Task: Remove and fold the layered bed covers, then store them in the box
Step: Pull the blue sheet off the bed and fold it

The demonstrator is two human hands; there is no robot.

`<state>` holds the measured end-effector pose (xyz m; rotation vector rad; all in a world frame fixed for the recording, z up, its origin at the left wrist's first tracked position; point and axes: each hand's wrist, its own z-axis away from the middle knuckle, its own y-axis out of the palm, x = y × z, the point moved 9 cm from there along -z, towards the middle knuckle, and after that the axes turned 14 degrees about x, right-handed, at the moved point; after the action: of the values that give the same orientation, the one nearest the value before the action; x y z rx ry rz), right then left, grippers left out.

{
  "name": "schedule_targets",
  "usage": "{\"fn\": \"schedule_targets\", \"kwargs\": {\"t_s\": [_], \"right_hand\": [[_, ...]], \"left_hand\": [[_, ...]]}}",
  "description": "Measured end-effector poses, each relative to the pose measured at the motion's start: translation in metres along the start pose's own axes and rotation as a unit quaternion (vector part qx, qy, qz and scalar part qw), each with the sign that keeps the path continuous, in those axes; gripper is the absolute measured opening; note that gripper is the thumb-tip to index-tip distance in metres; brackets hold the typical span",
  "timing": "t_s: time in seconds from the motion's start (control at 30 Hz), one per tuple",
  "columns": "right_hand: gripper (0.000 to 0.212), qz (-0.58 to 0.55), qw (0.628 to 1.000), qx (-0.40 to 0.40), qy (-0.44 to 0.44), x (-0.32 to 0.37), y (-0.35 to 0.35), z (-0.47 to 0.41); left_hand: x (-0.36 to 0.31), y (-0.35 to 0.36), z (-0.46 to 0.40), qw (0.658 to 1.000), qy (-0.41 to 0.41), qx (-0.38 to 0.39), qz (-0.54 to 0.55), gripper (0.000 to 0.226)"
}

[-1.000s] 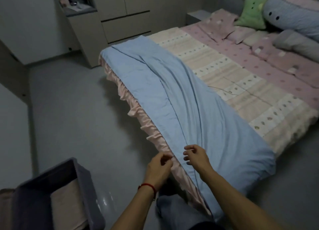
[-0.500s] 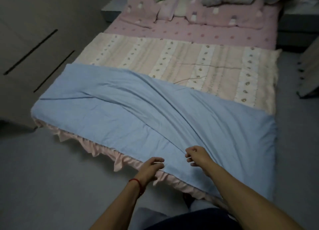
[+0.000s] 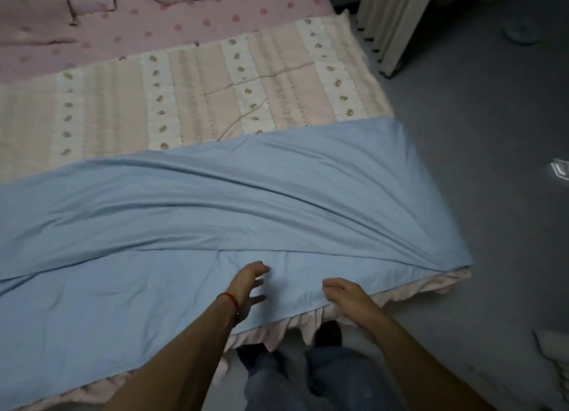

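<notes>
A light blue cover (image 3: 215, 207) lies folded in a long band across the foot of the bed, creased diagonally. Beyond it lies a beige striped quilt (image 3: 191, 93) with dotted white bands, and past that a pink dotted sheet (image 3: 154, 25). My left hand (image 3: 248, 287), with a red string at the wrist, rests flat on the blue cover with its fingers spread. My right hand (image 3: 348, 296) lies on the near edge of the blue cover with fingers loosely bent, gripping nothing that I can see. The storage box is out of view.
A pink ruffled bed skirt (image 3: 295, 321) hangs below the blue cover's near edge. My legs and feet stand against the bed. Grey floor (image 3: 480, 164) spreads to the right, with a pale slatted piece of furniture (image 3: 388, 25) at the upper right.
My view has swung right along the bed's foot. Both hands have let go of the blue cover's edge; the left hand now lies flat on it with fingers spread.
</notes>
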<state>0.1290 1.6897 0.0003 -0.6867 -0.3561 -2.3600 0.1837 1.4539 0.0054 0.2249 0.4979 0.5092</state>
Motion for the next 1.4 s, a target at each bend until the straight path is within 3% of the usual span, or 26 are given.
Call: {"fn": "schedule_targets", "kwargs": {"t_s": [0.07,0.1,0.2,0.3,0.43,0.63,0.77,0.9,1.1,1.2,1.3,1.4], "right_hand": [[0.036,-0.11,0.994,0.012,0.019,-0.012,0.016,-0.022],[0.038,-0.166,0.986,0.019,0.018,-0.014,0.022,-0.043],[0.041,-0.379,0.925,-0.03,-0.011,-0.017,0.019,-0.101],[0.04,-0.532,0.844,-0.044,-0.043,-0.026,0.003,-0.145],[0.049,-0.6,0.788,-0.022,-0.133,-0.055,-0.013,-0.169],[0.038,-0.552,0.805,-0.159,-0.148,-0.057,-0.029,-0.141],[0.02,-0.478,0.838,-0.233,-0.124,-0.089,-0.034,-0.091],[0.012,-0.426,0.866,-0.235,-0.117,-0.122,-0.036,-0.064],[0.02,-0.498,0.81,-0.269,-0.156,-0.128,-0.096,-0.065],[0.008,-0.431,0.822,-0.329,-0.173,-0.126,-0.125,-0.049],[0.015,-0.354,0.836,-0.383,-0.173,-0.133,-0.133,-0.03],[0.012,-0.407,0.837,-0.343,-0.124,-0.157,-0.127,-0.044]], "left_hand": [[-0.003,-0.016,-0.02,0.991,0.022,-0.023,0.129,0.014],[-0.003,-0.028,-0.038,0.98,0.034,-0.031,0.193,0.009],[-0.006,-0.056,-0.085,0.945,0.086,-0.046,0.312,0.018],[-0.014,-0.068,-0.132,0.925,0.146,-0.034,0.349,0.014],[0.001,-0.074,-0.157,0.934,0.179,-0.033,0.308,0.011],[0.072,-0.095,-0.106,0.943,0.186,-0.066,0.267,0.006],[0.124,-0.093,-0.067,0.95,0.184,-0.085,0.238,0.011],[0.165,-0.097,-0.049,0.95,0.192,-0.122,0.214,0.009],[0.176,-0.118,-0.058,0.955,0.179,-0.165,0.172,0.01],[0.182,-0.122,-0.059,0.954,0.177,-0.179,0.164,0.007],[0.186,-0.128,-0.059,0.953,0.18,-0.194,0.145,0.01],[0.186,-0.126,-0.058,0.954,0.171,-0.192,0.155,0.01]]}}
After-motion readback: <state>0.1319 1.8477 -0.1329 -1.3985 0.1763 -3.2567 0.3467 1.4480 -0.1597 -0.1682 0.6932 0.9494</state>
